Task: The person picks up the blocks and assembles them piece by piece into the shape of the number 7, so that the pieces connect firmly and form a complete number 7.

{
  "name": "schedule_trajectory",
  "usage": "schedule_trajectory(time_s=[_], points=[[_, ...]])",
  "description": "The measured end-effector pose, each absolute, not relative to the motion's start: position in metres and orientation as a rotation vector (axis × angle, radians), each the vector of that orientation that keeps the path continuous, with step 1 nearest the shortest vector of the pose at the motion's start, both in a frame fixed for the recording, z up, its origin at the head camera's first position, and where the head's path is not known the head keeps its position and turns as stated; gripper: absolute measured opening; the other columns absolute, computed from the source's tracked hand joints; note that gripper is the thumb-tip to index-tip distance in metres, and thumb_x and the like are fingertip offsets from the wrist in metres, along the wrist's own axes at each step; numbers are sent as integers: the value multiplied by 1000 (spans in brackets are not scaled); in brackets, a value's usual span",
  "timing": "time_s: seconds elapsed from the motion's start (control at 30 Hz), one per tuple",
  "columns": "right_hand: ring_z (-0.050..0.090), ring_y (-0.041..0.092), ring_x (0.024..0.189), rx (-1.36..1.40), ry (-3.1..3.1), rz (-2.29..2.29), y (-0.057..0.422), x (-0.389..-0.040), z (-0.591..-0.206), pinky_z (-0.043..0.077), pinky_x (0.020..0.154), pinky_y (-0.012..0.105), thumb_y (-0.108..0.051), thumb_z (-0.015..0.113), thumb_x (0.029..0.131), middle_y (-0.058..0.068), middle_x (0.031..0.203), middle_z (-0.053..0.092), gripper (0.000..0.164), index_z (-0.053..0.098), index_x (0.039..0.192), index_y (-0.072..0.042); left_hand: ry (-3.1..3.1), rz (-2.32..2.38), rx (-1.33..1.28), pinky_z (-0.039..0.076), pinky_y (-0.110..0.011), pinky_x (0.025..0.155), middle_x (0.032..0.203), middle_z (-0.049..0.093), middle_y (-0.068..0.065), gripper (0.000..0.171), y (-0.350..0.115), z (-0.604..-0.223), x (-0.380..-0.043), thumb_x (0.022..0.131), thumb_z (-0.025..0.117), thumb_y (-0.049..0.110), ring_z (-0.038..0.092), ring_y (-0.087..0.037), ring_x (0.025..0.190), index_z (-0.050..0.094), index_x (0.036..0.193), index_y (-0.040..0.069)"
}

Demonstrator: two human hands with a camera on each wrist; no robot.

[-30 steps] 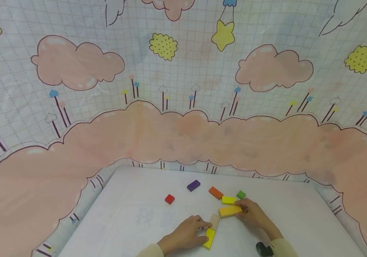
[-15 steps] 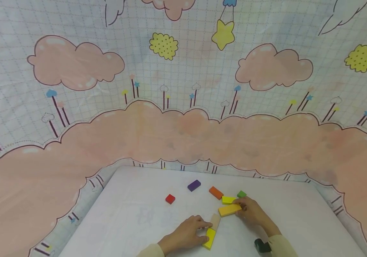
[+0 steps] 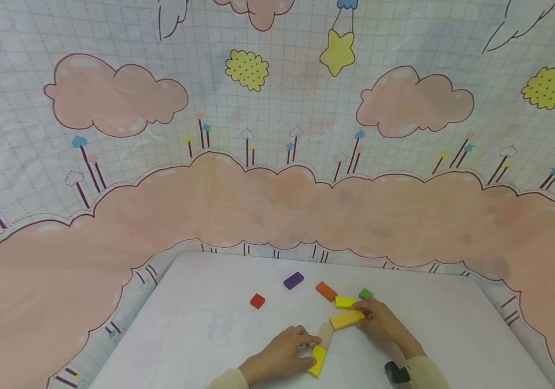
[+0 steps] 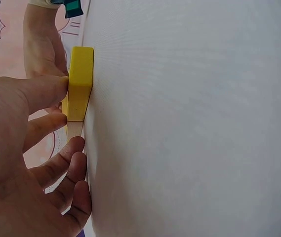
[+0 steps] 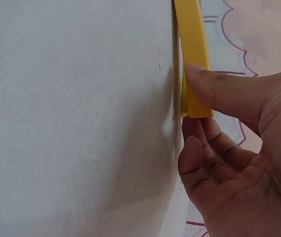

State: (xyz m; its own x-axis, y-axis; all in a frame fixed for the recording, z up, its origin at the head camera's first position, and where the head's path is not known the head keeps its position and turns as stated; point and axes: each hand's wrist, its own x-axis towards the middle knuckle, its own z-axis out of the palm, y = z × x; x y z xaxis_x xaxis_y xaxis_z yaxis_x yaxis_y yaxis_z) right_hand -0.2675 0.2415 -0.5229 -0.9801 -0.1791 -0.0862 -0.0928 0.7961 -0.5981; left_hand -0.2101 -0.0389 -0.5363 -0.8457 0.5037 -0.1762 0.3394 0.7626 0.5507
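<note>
My left hand [image 3: 282, 352] lies at the left side of two small blocks set end to end. Its thumb touches the yellow block [image 3: 316, 361], and its index finger reaches the plain wooden block [image 3: 326, 335]. Seen from the left wrist, the yellow block [image 4: 81, 84] is under the thumb tip, with the other fingers loosely bent below. My right hand [image 3: 379, 322] pinches the right end of a longer amber block [image 3: 345, 320]. In the right wrist view, the thumb presses the amber block's face [image 5: 192, 39]; the index fingertip is partly hidden behind it.
Just beyond the amber block lies another yellow block [image 3: 344, 302], near an orange block [image 3: 326, 291] and a green block [image 3: 366, 294]. A purple block [image 3: 293, 280] and a red block [image 3: 257, 301] lie farther left on the white table [image 3: 185, 324]. Behind hangs a patterned cloth [image 3: 277, 210].
The amber block's right end has shifted slightly away from me with my right hand, turning it a little. My left hand and its blocks look unmoved.
</note>
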Motion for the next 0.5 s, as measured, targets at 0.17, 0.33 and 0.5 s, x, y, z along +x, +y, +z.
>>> schedule_trajectory(time_s=[0.17, 0.33, 0.5], points=[[54, 15, 90, -244, 2854, -948, 240, -269, -522, 50, 81, 35, -6, 76, 82, 0, 102, 61, 28, 72, 108, -16, 2648, 730, 647, 52, -31, 93, 107, 59, 16, 41, -39, -535, -210, 88, 70, 42, 49, -1, 91, 61, 128, 43], [56, 16, 93, -258, 2848, -958, 239, -272, -523, 52, 85, 39, -6, 76, 82, -1, 104, 62, 29, 72, 109, -17, 2650, 725, 656, 51, -31, 93, 106, 59, 16, 40, -39, -535, -209, 89, 70, 42, 48, -1, 91, 61, 128, 42], [57, 16, 94, -290, 2834, -990, 238, -276, -523, 52, 85, 39, -5, 75, 83, -2, 103, 62, 29, 71, 109, -17, 2641, 745, 651, 51, -30, 92, 105, 58, 17, 40, -38, -535, -208, 89, 70, 41, 48, 0, 90, 62, 128, 42]])
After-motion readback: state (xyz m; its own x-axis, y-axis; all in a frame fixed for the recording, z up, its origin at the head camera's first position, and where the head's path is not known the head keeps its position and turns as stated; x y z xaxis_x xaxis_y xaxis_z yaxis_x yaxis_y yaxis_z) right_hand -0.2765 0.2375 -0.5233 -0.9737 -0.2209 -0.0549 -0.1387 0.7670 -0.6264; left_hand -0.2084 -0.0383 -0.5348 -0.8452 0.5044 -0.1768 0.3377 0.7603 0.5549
